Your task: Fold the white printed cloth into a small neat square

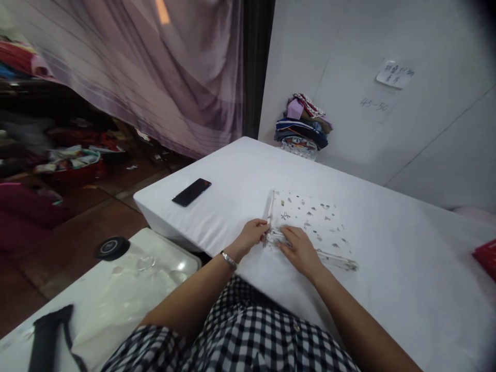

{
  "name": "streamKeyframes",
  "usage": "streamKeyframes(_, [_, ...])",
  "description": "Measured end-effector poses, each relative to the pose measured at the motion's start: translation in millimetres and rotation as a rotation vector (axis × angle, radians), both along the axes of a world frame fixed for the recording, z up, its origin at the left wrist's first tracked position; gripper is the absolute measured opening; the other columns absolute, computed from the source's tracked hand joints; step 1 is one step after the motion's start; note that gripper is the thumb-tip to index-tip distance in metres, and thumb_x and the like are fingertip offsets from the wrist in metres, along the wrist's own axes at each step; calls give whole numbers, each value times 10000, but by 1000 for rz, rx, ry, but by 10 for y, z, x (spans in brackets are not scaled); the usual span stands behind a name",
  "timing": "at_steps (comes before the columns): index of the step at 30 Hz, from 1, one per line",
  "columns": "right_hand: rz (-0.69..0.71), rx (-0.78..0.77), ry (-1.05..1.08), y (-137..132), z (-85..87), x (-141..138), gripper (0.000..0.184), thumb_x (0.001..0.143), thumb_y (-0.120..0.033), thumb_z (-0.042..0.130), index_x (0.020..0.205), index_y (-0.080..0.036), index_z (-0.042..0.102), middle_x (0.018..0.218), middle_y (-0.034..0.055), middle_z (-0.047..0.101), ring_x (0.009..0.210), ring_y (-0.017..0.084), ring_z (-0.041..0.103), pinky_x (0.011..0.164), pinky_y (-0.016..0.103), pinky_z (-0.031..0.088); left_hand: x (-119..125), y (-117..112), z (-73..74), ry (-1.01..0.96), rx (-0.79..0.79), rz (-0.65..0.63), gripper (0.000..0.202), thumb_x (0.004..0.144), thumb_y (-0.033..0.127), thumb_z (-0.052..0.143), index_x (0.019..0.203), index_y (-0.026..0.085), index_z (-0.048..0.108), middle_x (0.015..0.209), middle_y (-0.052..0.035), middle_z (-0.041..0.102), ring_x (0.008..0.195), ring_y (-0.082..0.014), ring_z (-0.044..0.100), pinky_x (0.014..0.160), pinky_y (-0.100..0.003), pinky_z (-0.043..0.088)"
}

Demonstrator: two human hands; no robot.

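A folded white cloth point(310, 214) with a small grey-brown print lies on the white-covered table, its near edge rolled or bunched. My left hand point(251, 233), with a silver bracelet at the wrist, pinches the cloth's near left corner between thumb and fingers. Close beside it, my right hand point(299, 249) has bent fingers gripping the bunched near edge. The fingertips of the right hand are partly lost in the folds. Whether the cloth is a garment or a plain piece of fabric, I cannot tell.
A black phone point(192, 191) lies toward the table's left side. Folded clothes point(301, 124) are stacked against the wall at the back. On a lower white surface at left sit a black round object point(112, 248) and clear plastic point(116, 294). A red object point(486, 258) is at far right.
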State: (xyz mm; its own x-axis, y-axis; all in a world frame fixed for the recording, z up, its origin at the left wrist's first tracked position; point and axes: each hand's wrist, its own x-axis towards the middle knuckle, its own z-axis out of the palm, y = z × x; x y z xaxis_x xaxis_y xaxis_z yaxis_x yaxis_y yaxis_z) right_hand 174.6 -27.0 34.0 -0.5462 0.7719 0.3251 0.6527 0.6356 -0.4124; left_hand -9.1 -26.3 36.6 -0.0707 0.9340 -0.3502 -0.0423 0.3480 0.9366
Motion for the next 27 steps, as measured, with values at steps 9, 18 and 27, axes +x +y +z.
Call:
streamKeyframes(9, [-38, -147, 175, 115, 81, -43, 202, 863, -250, 456, 945, -216, 637, 892, 46, 614, 878, 186, 549, 794, 316, 449, 8, -41, -7, 79, 150, 66, 244, 701, 233, 655, 919, 148, 585, 648, 3, 603, 535, -89, 532, 487, -194, 396])
streamKeyframes(18, [-15, -146, 142, 69, 96, -139, 403, 809, -394, 573, 1168, -210, 553, 1102, 74, 564, 1035, 214, 510, 909, 348, 416, 41, -129, 141, -345, 25, 34, 369, 701, 258, 687, 1006, 132, 521, 805, -55, 642, 703, -134, 614, 662, -282, 500])
streamKeyframes(27, [-87, -149, 280, 99, -12, -237, 308, 916, -364, 390, 777, -202, 612, 792, 37, 591, 773, 163, 551, 715, 282, 445, 25, -178, -10, -402, -61, 25, 336, 694, 277, 693, 953, 127, 541, 761, -34, 615, 640, -103, 583, 619, -255, 489])
